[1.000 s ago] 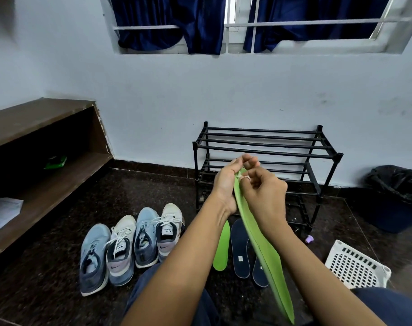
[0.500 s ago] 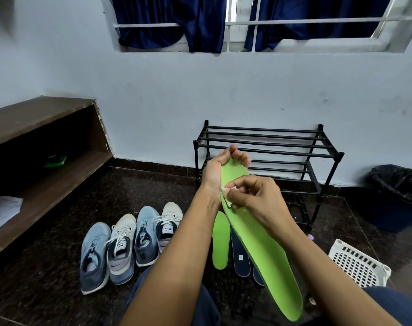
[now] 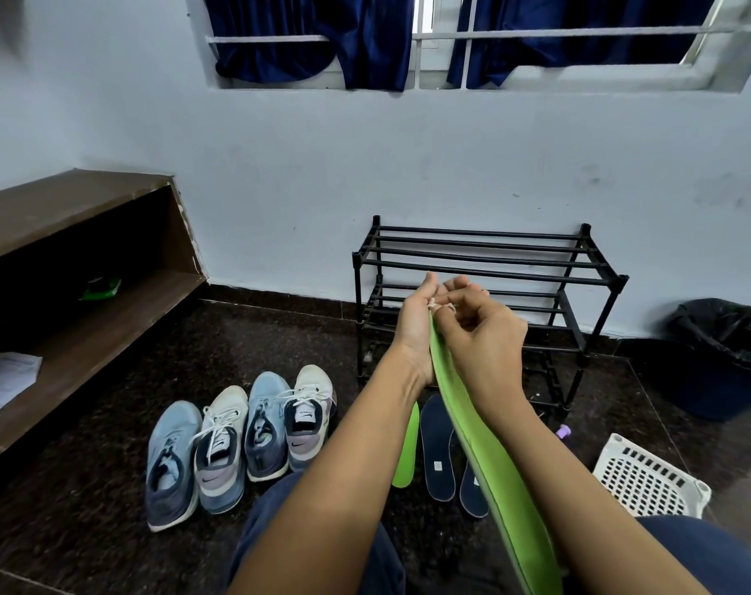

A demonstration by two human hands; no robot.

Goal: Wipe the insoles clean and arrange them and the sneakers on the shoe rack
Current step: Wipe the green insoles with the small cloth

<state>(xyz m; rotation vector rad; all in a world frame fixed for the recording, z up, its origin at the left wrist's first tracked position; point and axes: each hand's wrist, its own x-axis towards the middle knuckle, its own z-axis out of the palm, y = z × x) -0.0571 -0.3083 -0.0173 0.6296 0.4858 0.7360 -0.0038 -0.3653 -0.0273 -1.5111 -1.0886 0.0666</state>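
Colours and patterns, floor-level view

Held insole (image 3: 500, 474): bright green; cloth scrap (image 3: 439, 306): white. Floor insoles: one green (image 3: 407, 457), two navy (image 3: 437, 448). Sneakers (image 3: 236, 444): two light blue, two white with grey-pink sides. Rack (image 3: 489, 268): black. Curtains (image 3: 365, 40): dark blue. Basket (image 3: 648, 478): white, perforated grid. Floor (image 3: 86, 530): dark speckled. Wall (image 3: 408, 156): pale blue-white. Shelf (image 3: 64, 199): brown.

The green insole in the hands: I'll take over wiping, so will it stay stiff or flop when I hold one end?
Probably bendy: the green insole curves along its length while the left hand holds only its top. It looks thin edge-on, so likely light. The right hand presses a small white wipe on it, so support it from behind.
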